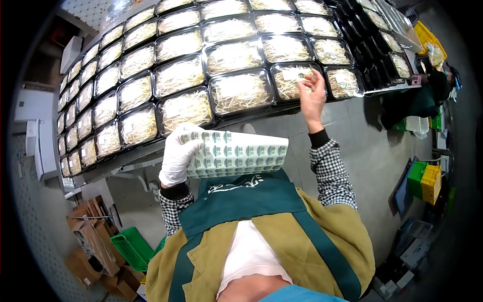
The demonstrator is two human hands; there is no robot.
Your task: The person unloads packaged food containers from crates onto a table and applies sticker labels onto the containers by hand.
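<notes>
My left hand [182, 153], in a white glove, is closed on the left edge of a sheet of green and white stickers [239, 155] held before my apron. My bare right hand [313, 95] is over the front-row tray [289, 89] of pale sprouts, its thumb and forefinger slightly apart. By those fingertips a small green and white sticker [303, 75] shows; whether it is on the lid or on a finger is unclear. Rows of black trays with clear lids, such as the front one [240, 93], cover the table.
Stacked black trays [370, 58] stand at the table's right end. A person in dark clothes [420, 100] is beyond them. Green and yellow crates [424, 181] are on the right; a green crate [132, 247] and cardboard boxes [95, 241] lie at the lower left.
</notes>
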